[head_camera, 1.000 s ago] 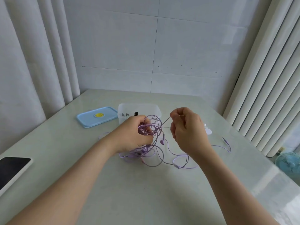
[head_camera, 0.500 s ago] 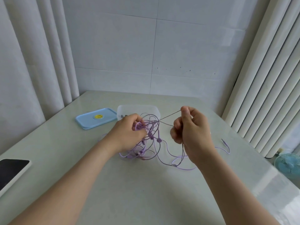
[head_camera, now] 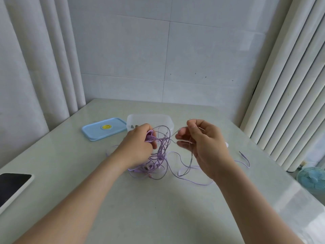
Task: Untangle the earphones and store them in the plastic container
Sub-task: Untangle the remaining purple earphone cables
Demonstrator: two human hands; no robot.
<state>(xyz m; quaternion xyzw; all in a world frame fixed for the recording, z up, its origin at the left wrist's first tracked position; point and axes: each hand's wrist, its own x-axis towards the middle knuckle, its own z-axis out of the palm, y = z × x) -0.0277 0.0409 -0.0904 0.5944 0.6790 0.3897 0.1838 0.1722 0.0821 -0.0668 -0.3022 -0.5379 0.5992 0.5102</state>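
A tangle of purple earphones (head_camera: 162, 150) hangs between my hands above the pale table (head_camera: 158, 208), with loose loops trailing onto the tabletop. My left hand (head_camera: 139, 147) grips a bunch of the cords at the top of the tangle. My right hand (head_camera: 205, 145) holds one thin strand that runs over from the tangle, and its lower fingers are spread and blurred. A cord end with a plug (head_camera: 243, 154) lies to the right. The clear plastic container (head_camera: 149, 118) stands open just behind my hands.
The container's blue lid (head_camera: 103, 128) lies left of it. A phone (head_camera: 12, 184) rests at the table's left edge. Something small and white (head_camera: 226, 144) peeks out behind my right hand. Curtains flank the table, and a small fan (head_camera: 309, 178) stands on the floor at right.
My right hand has loosened from a tight fist, and its fingers have spread around the strand. The left hand keeps its grip on the bunch, which hangs longer now.
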